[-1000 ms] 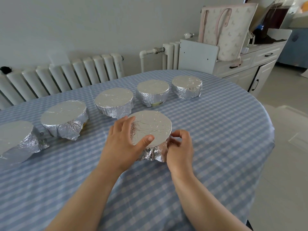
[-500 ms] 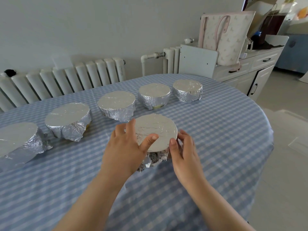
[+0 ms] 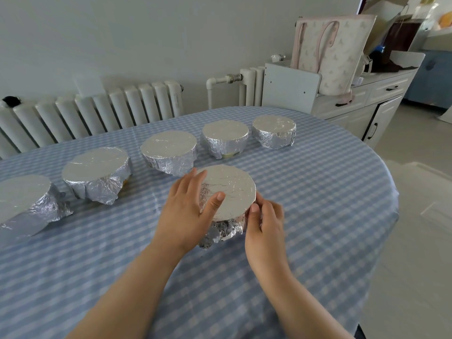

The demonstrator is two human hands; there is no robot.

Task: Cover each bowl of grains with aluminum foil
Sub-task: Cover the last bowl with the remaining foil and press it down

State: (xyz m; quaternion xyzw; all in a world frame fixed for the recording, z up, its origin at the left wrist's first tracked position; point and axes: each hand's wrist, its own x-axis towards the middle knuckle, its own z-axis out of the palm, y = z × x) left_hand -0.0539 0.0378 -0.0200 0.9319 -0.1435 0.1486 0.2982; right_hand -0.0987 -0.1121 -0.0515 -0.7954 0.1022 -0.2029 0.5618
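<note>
A bowl wrapped in aluminum foil (image 3: 232, 189) sits near the middle of the table with a flat foil top and crumpled foil down its sides. My left hand (image 3: 186, 209) holds its left side, fingers round the far edge and thumb lying on the foil top. My right hand (image 3: 265, 226) presses the foil against the bowl's right side, thumb tip at the rim. Behind it stands a row of foil-covered bowls: one at the far left (image 3: 22, 194), then (image 3: 95, 165), (image 3: 168, 148), (image 3: 225, 133) and the far right one (image 3: 274, 124).
A blue-and-white checked cloth (image 3: 318, 204) covers the oval table, whose edge curves away on the right. A white radiator (image 3: 97, 113) runs along the wall behind. A white cabinet (image 3: 362, 104) with a pale bag (image 3: 335, 50) on it stands at the back right.
My right hand has let go of the pinched foil at the bowl's near side and slid round to its right side, fingers now flatter. My left hand stays on the bowl.
</note>
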